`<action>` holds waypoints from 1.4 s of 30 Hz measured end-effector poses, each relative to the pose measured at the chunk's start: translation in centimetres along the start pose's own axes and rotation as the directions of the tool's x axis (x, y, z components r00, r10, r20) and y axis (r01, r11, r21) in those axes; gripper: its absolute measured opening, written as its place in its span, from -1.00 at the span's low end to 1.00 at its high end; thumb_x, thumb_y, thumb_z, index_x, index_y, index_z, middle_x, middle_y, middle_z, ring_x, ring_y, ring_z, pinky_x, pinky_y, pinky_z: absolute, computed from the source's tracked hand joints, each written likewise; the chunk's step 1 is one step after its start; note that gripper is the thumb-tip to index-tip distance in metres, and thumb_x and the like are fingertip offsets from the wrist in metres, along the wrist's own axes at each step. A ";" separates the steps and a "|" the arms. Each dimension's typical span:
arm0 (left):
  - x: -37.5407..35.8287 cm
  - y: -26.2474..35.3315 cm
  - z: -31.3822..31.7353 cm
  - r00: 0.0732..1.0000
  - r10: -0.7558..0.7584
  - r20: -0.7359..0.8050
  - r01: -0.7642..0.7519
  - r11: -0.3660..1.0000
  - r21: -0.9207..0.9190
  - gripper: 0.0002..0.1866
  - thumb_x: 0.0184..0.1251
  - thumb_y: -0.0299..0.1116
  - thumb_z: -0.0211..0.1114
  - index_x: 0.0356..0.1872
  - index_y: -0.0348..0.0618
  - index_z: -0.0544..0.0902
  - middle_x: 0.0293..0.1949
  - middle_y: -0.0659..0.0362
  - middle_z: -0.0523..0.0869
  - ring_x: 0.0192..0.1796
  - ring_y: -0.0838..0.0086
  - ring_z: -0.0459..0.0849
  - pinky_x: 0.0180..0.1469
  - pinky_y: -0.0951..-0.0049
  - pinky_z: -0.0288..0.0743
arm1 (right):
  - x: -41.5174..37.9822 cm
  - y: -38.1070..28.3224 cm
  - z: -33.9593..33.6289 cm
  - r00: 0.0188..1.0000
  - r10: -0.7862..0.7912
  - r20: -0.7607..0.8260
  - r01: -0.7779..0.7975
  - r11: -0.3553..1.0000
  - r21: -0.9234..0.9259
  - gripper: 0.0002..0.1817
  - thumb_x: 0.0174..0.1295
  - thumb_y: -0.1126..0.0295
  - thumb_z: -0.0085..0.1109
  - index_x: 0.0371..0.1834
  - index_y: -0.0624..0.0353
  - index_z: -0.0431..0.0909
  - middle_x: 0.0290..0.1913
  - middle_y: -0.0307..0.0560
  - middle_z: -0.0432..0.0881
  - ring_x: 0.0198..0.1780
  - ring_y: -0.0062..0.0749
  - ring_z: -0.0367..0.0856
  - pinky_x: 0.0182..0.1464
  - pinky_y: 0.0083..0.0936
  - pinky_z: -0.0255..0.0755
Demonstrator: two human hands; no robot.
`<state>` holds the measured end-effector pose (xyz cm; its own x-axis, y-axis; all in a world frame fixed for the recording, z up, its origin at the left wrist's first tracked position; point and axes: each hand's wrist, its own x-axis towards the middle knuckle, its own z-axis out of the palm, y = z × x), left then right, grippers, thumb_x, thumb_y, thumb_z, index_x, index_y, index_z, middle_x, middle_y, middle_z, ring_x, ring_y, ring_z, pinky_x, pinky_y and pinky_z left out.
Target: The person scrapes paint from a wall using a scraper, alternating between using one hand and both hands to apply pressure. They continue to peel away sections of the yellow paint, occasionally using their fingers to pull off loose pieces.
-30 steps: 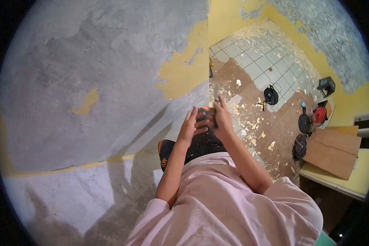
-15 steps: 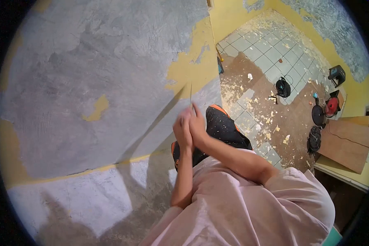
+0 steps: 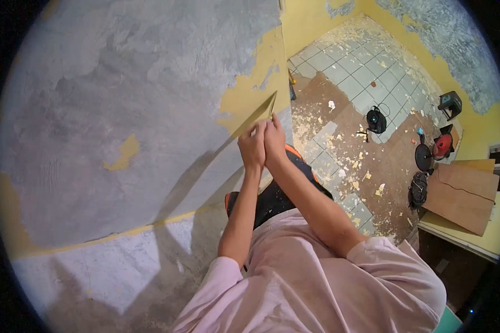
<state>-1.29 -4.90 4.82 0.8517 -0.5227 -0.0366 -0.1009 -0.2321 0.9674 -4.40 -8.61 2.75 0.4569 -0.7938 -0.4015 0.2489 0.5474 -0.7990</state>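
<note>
My left hand (image 3: 252,147) and my right hand (image 3: 274,141) are pressed together, both closed around the handle of a scraper (image 3: 273,105). Its thin blade is seen nearly edge-on, and the tip meets its shadow on the yellow paint. The fingers hide the handle. In front of me the wall (image 3: 150,100) is mostly bare grey, with a patch of yellow paint (image 3: 247,100) near its right edge and a smaller yellow patch (image 3: 124,153) lower left.
Paint flakes (image 3: 350,161) litter the tiled floor (image 3: 366,66). A black bag-like object (image 3: 376,119) lies there. To the right are a dark stool (image 3: 450,104), a red-and-black fan (image 3: 442,146) and a wooden board (image 3: 461,194) on a table. My dark trousers (image 3: 283,194) show below my hands.
My hands and the scraper have moved up and slightly right, with my arms stretched further out. The blade tip is now higher on the yellow patch. The view has shifted slightly.
</note>
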 end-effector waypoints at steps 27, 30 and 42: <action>-1.0 -3.3 2.0 0.990 0.025 0.142 0.041 0.896 -0.442 -0.57 0.31 -0.29 0.01 0.08 -0.41 0.48 0.09 0.00 0.54 0.12 0.36 0.49 0.17 0.42 0.30 | -1.4 -0.5 -2.2 0.989 -0.113 0.100 0.136 0.954 -0.266 -0.51 0.36 0.36 -0.15 0.31 0.33 0.20 0.16 0.18 0.45 0.20 -0.33 0.40 0.16 -0.59 0.26; 1.0 -3.0 2.8 0.956 -0.021 0.294 0.142 0.907 -0.397 -0.56 0.29 -0.33 0.03 0.11 -0.43 0.45 0.11 -0.06 0.52 0.15 0.30 0.48 0.21 0.43 0.27 | 0.6 -1.5 -1.7 0.999 -0.042 0.026 0.044 0.998 -0.042 -0.52 0.36 0.37 -0.15 0.31 0.35 0.20 0.16 0.18 0.45 0.17 -0.36 0.43 0.13 -0.60 0.29; 1.0 -2.2 3.7 0.959 0.030 0.280 0.071 0.937 -0.342 -0.54 0.29 -0.31 -0.01 0.10 -0.46 0.44 0.11 -0.08 0.51 0.19 0.28 0.46 0.22 0.42 0.26 | 1.3 -2.0 -2.6 0.994 -0.107 -0.004 0.106 0.987 -0.118 -0.52 0.34 0.38 -0.13 0.30 0.34 0.22 0.15 0.19 0.46 0.18 -0.32 0.42 0.16 -0.55 0.27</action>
<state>-2.12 -7.93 1.69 0.6700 -0.7384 -0.0766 0.1418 0.0261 0.9895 -6.52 -11.43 2.67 0.4244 -0.8487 -0.3155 0.1933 0.4254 -0.8841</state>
